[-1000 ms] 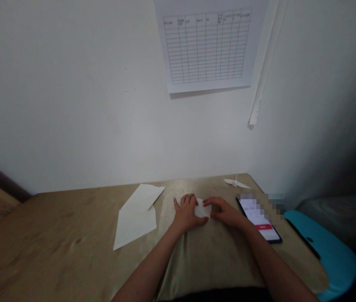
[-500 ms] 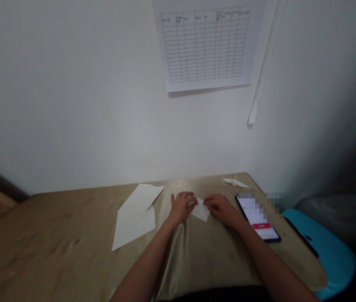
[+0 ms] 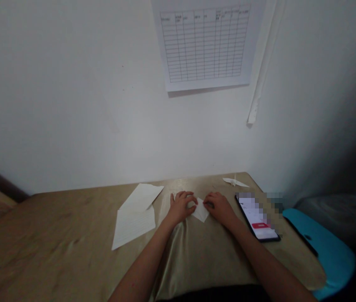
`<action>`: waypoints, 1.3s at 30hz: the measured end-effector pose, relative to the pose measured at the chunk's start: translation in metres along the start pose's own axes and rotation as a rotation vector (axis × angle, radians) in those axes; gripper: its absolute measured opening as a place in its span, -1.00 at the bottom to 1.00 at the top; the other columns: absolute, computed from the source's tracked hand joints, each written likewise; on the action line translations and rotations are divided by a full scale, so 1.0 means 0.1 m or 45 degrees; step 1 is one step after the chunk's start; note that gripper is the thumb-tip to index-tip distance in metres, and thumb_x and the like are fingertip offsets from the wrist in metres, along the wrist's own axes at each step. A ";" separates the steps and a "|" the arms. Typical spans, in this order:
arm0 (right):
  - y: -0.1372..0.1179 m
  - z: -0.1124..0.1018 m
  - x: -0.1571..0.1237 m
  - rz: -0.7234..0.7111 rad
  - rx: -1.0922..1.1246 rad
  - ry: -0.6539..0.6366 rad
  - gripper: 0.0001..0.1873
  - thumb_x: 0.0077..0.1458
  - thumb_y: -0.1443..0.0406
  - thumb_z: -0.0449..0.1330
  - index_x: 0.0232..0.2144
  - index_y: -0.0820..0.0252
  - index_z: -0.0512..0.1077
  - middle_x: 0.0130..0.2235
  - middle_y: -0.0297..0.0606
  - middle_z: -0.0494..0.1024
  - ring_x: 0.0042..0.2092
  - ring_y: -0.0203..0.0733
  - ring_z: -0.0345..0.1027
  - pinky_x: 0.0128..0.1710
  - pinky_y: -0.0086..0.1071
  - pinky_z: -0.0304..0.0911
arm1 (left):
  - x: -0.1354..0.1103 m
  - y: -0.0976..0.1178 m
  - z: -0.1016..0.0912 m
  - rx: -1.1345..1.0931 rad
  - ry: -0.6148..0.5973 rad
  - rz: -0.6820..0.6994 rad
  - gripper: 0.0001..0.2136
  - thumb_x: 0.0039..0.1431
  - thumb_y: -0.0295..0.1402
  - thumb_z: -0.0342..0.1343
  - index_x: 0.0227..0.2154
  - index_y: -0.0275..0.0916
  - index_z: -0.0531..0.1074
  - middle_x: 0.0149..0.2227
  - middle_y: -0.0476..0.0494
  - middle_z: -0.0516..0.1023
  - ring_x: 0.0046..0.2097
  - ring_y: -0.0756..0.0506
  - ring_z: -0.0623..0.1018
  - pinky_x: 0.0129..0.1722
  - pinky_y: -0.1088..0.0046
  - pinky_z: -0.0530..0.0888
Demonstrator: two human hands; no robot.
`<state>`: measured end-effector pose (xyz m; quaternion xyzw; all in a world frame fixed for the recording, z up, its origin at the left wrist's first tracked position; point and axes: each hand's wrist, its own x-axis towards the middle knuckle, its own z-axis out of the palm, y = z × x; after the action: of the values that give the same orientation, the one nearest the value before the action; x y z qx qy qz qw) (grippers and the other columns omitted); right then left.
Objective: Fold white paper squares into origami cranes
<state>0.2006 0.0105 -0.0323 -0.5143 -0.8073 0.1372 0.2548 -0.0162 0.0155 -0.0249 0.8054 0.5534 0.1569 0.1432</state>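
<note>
A small folded white paper (image 3: 201, 212) lies on the tan table (image 3: 55, 235) between my two hands. My left hand (image 3: 180, 207) rests on its left side, fingers curled and pressing down on the paper's edge. My right hand (image 3: 219, 206) is on the paper's right side, its fingertips pinched on the edge. The lower point of the paper shows between the hands; the rest is under my fingers.
Two lined white sheets (image 3: 136, 216) lie to the left of my hands. A lit phone (image 3: 257, 218) lies to the right, a small folded paper figure (image 3: 235, 182) near the wall, a blue chair (image 3: 323, 247) beyond the table's right edge. A grid chart (image 3: 205, 44) hangs on the wall.
My left hand slid off the top of the paper to its left side, uncovering more of it. My right hand drew in closer to the paper's right edge.
</note>
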 end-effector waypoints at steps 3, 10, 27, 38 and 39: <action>-0.01 -0.01 -0.02 0.000 -0.004 -0.022 -0.87 0.17 0.31 0.22 -0.23 0.09 0.55 -0.12 -0.25 0.55 -0.03 -0.11 0.33 0.01 -0.26 0.16 | -0.01 0.03 0.00 0.015 -0.020 -0.005 -0.77 0.14 -0.20 0.25 -0.12 0.14 0.48 0.26 0.10 0.36 0.35 -0.30 0.18 0.25 -0.42 -0.14; 0.02 -0.03 -0.08 0.010 0.056 -0.103 -0.68 0.06 0.25 0.30 -0.08 0.04 0.53 -0.01 -0.23 0.50 0.07 -0.04 0.28 0.11 -0.17 0.14 | -0.07 0.11 0.01 0.054 -0.041 -0.015 -0.59 0.02 -0.08 0.32 -0.05 0.11 0.41 0.31 0.04 0.29 0.38 -0.36 0.10 0.25 -0.45 -0.15; 0.06 -0.09 -0.19 -0.010 0.213 -0.167 -0.37 -0.12 0.13 0.41 0.04 0.09 0.44 0.13 -0.12 0.40 0.19 0.04 0.21 0.24 -0.09 0.08 | -0.17 0.14 0.00 0.053 -0.096 -0.013 -0.29 -0.15 0.07 0.35 0.12 0.11 0.32 0.37 -0.06 0.20 0.42 -0.42 0.02 0.30 -0.39 -0.25; 0.14 -0.02 -0.11 0.044 0.178 -0.108 -0.44 -0.12 0.13 0.44 -0.03 0.11 0.49 0.09 -0.13 0.43 0.14 0.03 0.26 0.17 -0.12 0.16 | -0.12 0.11 0.02 -0.013 -0.058 -0.068 -0.32 -0.17 0.04 0.39 0.06 0.03 0.35 0.34 -0.08 0.27 0.40 -0.38 0.08 0.31 -0.36 -0.22; 0.14 -0.01 -0.10 0.051 0.176 -0.099 -0.45 -0.12 0.13 0.44 -0.05 0.12 0.49 0.08 -0.13 0.44 0.13 0.02 0.26 0.16 -0.13 0.17 | -0.11 0.12 0.02 -0.016 -0.053 -0.078 -0.32 -0.16 0.02 0.39 0.06 0.02 0.35 0.33 -0.08 0.28 0.40 -0.37 0.09 0.32 -0.35 -0.22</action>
<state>0.2155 0.0074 -0.0413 -0.5057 -0.7948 0.2177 0.2553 -0.0095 0.0009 -0.0228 0.7903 0.5736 0.1392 0.1644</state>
